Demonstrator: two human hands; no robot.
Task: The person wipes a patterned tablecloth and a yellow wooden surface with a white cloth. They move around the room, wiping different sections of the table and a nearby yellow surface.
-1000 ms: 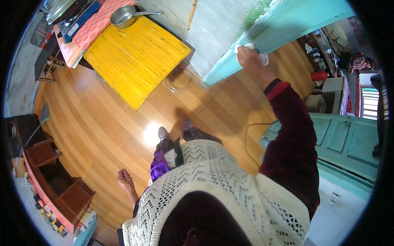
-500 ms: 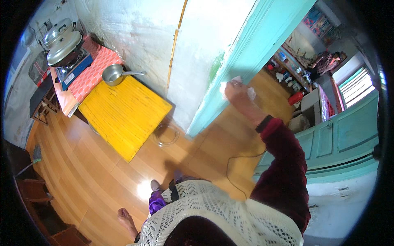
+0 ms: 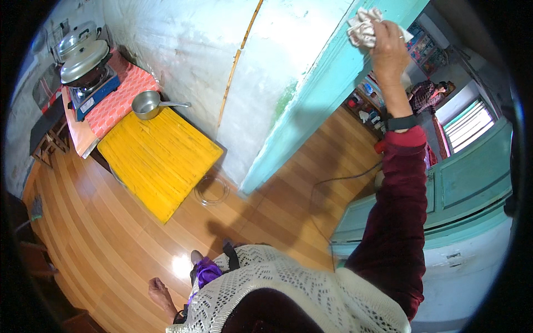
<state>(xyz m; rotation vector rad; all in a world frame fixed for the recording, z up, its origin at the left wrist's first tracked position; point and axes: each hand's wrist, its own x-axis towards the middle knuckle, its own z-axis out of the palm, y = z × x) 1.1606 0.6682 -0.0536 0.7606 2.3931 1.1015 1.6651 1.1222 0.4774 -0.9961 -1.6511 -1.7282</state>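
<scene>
My right hand (image 3: 389,54) grips a crumpled whitish cloth (image 3: 364,29) and presses it against the turquoise door frame (image 3: 311,105), high up at the right. A dark band circles that wrist below the red-cuffed sleeve. Low at the left, my left hand (image 3: 159,292) hangs beside my body, away from any object. Its fingers are curled in, and nothing shows between them.
A yellow ridged board (image 3: 161,161) carries a metal saucepan (image 3: 146,104). Behind it stand a blue gas stove (image 3: 97,95) and a lidded pot (image 3: 84,61). A clear hose coil (image 3: 212,191) lies by the wall. A turquoise door (image 3: 461,180) is right; another person (image 3: 428,95) is beyond.
My right hand has slid up the door frame with the cloth, and the arm is stretched farther out. The left hand still hangs low. My view has shifted slightly.
</scene>
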